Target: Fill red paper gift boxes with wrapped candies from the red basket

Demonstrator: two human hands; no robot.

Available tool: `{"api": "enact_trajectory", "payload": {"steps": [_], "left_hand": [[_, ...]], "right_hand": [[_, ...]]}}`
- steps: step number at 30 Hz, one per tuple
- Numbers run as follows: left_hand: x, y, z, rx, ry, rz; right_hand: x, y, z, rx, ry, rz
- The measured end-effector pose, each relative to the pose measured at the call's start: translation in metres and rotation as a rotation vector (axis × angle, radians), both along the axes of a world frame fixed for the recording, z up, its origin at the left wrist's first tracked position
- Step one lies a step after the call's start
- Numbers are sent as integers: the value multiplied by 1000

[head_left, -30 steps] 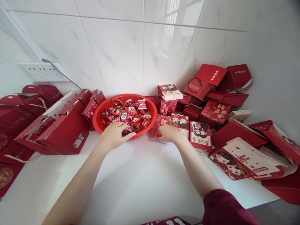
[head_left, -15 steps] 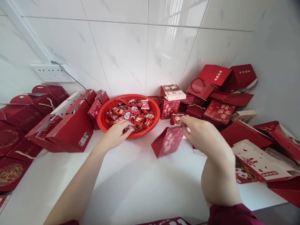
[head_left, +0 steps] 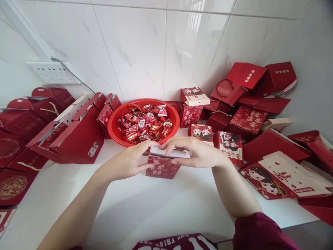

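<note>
Two bare hands meet over one small, dark-red cardboard box with pale floral print [head_left: 162,170], which seems to rest on the smooth white table [head_left: 145,208] just in front of one round, bright-red plastic basket [head_left: 111,132]. Fingers of the left hand [head_left: 123,162] are spread loosely about the box's left side, the thumb before its front face; how firmly they press cannot be told. On the right hand [head_left: 199,152], the thumb lies at the front upper edge and a bent finger dips toward the pale opening, so it appears to pinch that edge. Such a hold probably steadies the box while its top is handled; the basket's nearness likely keeps its contents within easy reach.

By count, one basket holds many small, shiny red-wrapped sweets [head_left: 142,124], too overlapped to number. Behind the hands, one cream-and-red cartoon-printed box [head_left: 195,96] sits on one red floral box [head_left: 191,115], perhaps to save space. Two more boxes with cartoon couples, one nearer [head_left: 201,132] and one farther right [head_left: 230,144], lie beside the right hand. Upright red cardboard boxes [head_left: 75,142] crowd the left, showing two cream rope handles [head_left: 30,167].
</note>
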State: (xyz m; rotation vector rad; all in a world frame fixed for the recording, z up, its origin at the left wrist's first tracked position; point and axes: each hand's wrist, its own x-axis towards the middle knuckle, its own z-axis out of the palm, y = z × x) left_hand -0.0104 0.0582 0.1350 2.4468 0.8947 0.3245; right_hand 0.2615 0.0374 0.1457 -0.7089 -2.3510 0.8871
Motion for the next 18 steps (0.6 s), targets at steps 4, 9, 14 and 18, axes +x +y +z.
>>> {"api": "enact_trajectory", "payload": {"steps": [4, 9, 14, 18], "left_hand": [[1, 4, -4, -38, 76, 20], [0, 5, -3, 19, 125, 35], [0, 3, -1, 28, 135, 21], [-1, 4, -5, 50, 162, -25]], "right_hand": [[-3, -1, -7, 33, -105, -111], [-5, 1, -11, -2, -182, -300], [-12, 6, -17, 17, -62, -330], [-14, 6, -22, 115, -149, -327]]}}
